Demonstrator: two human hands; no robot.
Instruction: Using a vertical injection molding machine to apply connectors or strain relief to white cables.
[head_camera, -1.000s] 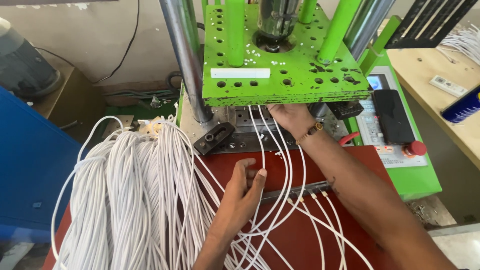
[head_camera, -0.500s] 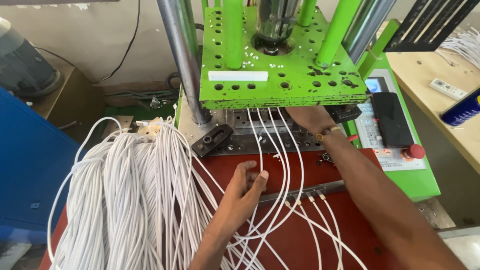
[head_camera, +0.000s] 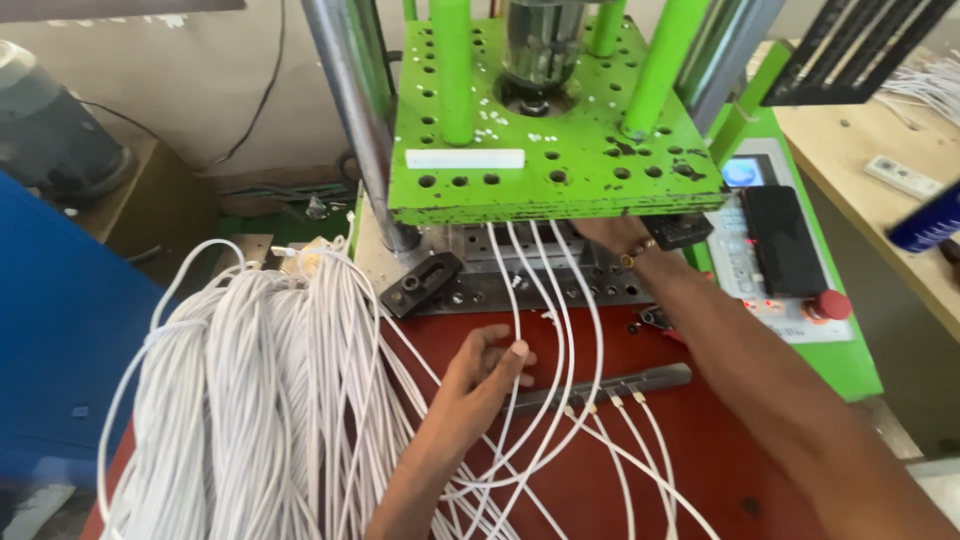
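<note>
Below the green plate (head_camera: 560, 150) of the machine, the left hand (head_camera: 485, 370) rests on the red table (head_camera: 700, 470), and its fingers pinch one thin white cable (head_camera: 517, 300) that runs up under that plate. Right under the plate's front edge, the right hand (head_camera: 615, 235) reaches in where more white cables go, but its fingers are hidden, so I cannot tell if it grips anything. Left of the plate, a big bundle of white cables (head_camera: 250, 400) lies piled, and a grey metal bar (head_camera: 610, 385) lies just beside the left hand.

Cable bundle (head_camera: 250, 400) lies left of the press (head_camera: 550, 140) (panel (head_camera: 770, 250) right).
</note>
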